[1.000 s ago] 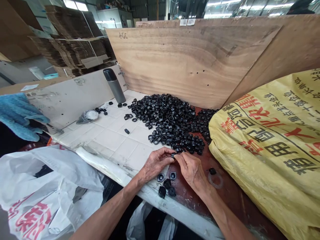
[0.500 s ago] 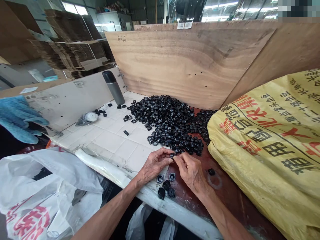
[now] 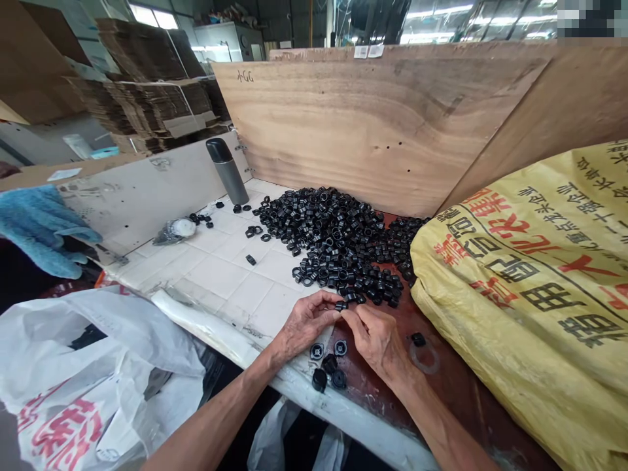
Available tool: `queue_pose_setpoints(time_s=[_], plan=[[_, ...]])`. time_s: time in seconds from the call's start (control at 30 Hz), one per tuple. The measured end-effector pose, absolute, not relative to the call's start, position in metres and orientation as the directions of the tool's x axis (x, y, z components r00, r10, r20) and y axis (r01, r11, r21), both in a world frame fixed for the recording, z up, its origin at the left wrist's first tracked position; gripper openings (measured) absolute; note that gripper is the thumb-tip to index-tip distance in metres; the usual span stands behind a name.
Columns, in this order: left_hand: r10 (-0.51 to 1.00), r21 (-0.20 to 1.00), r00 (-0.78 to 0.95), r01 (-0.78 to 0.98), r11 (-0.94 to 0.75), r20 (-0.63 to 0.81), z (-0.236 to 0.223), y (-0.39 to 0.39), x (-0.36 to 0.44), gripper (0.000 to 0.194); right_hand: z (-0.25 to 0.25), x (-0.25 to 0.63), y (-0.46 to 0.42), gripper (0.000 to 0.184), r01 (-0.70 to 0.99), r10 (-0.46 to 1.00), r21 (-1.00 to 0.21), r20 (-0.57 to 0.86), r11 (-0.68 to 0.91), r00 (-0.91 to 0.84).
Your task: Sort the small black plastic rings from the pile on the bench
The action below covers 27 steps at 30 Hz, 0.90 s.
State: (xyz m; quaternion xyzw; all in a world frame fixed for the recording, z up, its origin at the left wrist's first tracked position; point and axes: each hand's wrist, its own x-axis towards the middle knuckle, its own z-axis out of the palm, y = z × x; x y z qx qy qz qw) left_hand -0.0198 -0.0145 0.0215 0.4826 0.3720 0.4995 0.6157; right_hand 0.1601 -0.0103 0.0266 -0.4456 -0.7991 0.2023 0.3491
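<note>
Between my fingertips is a small black plastic part (image 3: pixel 341 305), partly covered by the fingers. My left hand (image 3: pixel 310 320) pinches it from the left with thumb and forefinger. From the other side my right hand (image 3: pixel 373 333) grips the same part, its fingers curled. Just beyond both hands lies a big heap of black plastic rings (image 3: pixel 333 226). Several round black caps (image 3: pixel 338 378) rest on the table close below my hands, some showing their inner side. One more black piece (image 3: pixel 418 339) sits to the right of my right hand.
A yellow woven sack (image 3: pixel 515 281) bulges along the right side. A tall wooden board (image 3: pixel 383 124) closes off the back. At the back left stands a grey thermos (image 3: pixel 228 171), near a small plastic bag (image 3: pixel 175 230). White plastic bags (image 3: pixel 98 366) and a blue glove (image 3: pixel 44 222) are at left.
The whole view has shifted slightly to the right and down. Both hands keep their pinch on the small black part, with hardly any movement of their own.
</note>
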Motion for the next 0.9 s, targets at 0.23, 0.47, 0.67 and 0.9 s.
queue_pose_setpoints(time_s=[0.23, 0.47, 0.67, 0.9], plan=[[0.979, 0.976, 0.206, -0.215, 0.035, 0.010, 0.024, -0.014, -0.021, 0.027, 0.037, 0.161, -0.013, 0.025, 0.558, 0.872, -0.672, 0.338, 0.486, -0.353], [0.975, 0.974, 0.222, -0.219, 0.059, -0.009, 0.028, -0.016, -0.020, 0.028, 0.031, 0.161, -0.009, 0.020, 0.523, 0.864, -0.688, 0.385, 0.503, -0.325], [0.973, 0.976, 0.232, -0.207, 0.067, -0.017, 0.030, -0.017, -0.019, 0.028, 0.026, 0.161, -0.009, 0.018, 0.540, 0.874, -0.688, 0.371, 0.485, -0.313], [0.967, 0.974, 0.256, -0.214, 0.075, -0.018, 0.025, -0.016, -0.019, 0.030, 0.026, 0.161, -0.009, 0.015, 0.526, 0.876, -0.703, 0.348, 0.479, -0.333]])
